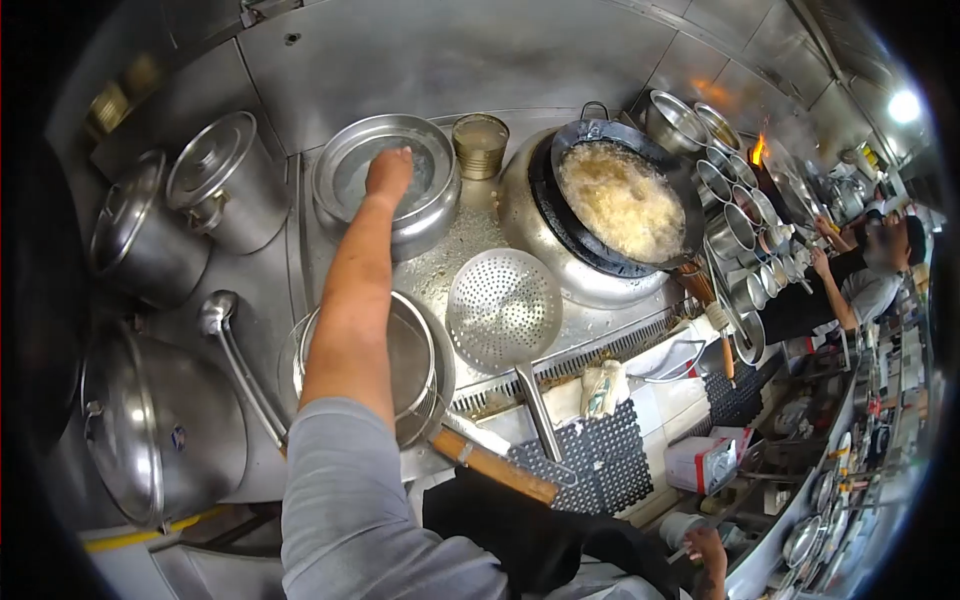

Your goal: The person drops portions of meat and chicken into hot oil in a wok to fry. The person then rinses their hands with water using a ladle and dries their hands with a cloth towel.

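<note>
My left hand [390, 171] is over a round metal pot [328, 190] holding a shallow basin of clear liquid. Its fingers are curled closed and mostly turned away; anything inside them is hidden. At the lower right, past the black apron, hangs my right hand [706, 548], small in view, its fingers curled in. I cannot make out what it holds, if anything. Beside the pot stands an open tin can [481, 150]. A perforated skimmer [504, 310] lies on the counter, handle toward me. Pale food bubbles in oil in a black wok [572, 133].
Lidded steel pots [215, 180] and a ladle [216, 312] are on the left. Under my left arm sits a strainer [415, 350] over a larger vessel. Several bowls and cups [732, 232] line the right. A co-worker [870, 285] stands beyond, near a flame [759, 150].
</note>
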`<state>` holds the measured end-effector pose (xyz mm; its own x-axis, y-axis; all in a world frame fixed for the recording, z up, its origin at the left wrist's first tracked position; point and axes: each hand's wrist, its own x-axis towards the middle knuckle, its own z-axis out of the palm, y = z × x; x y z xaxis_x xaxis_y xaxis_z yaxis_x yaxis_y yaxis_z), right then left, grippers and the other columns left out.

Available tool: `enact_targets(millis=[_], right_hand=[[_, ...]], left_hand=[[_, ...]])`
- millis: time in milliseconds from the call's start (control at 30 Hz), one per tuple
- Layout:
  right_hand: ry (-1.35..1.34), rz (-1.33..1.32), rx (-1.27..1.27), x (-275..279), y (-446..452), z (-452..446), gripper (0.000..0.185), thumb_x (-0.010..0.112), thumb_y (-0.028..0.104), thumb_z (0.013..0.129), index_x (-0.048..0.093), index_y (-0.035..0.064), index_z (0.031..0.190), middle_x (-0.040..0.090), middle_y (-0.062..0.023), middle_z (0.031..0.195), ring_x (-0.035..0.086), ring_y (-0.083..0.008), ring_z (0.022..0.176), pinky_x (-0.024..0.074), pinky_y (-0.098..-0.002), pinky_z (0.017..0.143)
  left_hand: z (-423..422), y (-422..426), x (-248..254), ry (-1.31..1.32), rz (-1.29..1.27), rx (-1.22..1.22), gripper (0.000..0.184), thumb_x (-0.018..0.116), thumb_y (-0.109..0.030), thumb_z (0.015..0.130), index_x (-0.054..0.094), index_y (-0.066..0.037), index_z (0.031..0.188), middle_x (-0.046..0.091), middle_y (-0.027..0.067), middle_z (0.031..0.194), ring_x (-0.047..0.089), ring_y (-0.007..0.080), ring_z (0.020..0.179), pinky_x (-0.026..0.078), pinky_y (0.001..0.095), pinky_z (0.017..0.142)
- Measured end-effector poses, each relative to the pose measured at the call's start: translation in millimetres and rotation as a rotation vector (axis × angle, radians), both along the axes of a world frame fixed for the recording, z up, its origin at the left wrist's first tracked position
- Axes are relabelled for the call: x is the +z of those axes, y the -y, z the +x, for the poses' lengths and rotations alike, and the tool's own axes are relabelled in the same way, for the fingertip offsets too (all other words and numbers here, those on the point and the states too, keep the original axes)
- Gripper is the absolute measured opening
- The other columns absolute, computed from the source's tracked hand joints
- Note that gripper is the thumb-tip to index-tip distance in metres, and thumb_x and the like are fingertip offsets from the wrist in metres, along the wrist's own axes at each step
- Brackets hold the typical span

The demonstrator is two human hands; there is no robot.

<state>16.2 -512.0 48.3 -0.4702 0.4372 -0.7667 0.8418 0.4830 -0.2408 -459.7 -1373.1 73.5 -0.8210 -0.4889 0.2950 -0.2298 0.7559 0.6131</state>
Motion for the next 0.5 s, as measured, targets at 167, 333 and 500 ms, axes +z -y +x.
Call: enact_targets(millis=[167,333,500], right_hand=[[-0.111,-0.084,0.199,-45,-21,-23,0.022,0.064,0.022,0.079,0.063,0.0004,0.075,0.059,-0.0069,0.057,0.054,-0.0145,0.041,0.0423,-0.027,0.036],[-0.174,-0.015,0.418,-78,-61,-33,0.03,0.066,0.025,0.077,0.059,-0.0017,0.067,0.057,-0.0101,0.05,0.052,-0.0165,0.037,0.0416,-0.0323,0.039],[-0.266,-0.056,0.302,-73,-89,-19,0.037,0.068,0.024,0.074,0.062,-0.0049,0.095,0.062,-0.0152,0.066,0.059,-0.0212,0.05,0.0467,-0.0345,0.048]], left_hand=[[50,-55,2,0.262,0.295,-0.204,0.026,0.045,-0.021,0.086,0.065,-0.006,0.078,0.064,0.0181,0.075,0.06,0.0393,0.071,0.048,0.042,0.067],[77,-121,-17,0.021,-0.147,-0.648,0.023,0.045,-0.019,0.082,0.059,-0.003,0.071,0.059,0.0207,0.07,0.058,0.0357,0.068,0.043,0.0436,0.062],[104,-245,-20,0.2,0.05,-0.758,0.029,0.041,-0.021,0.084,0.056,0.001,0.071,0.057,0.0225,0.071,0.054,0.0386,0.067,0.041,0.0473,0.062]])
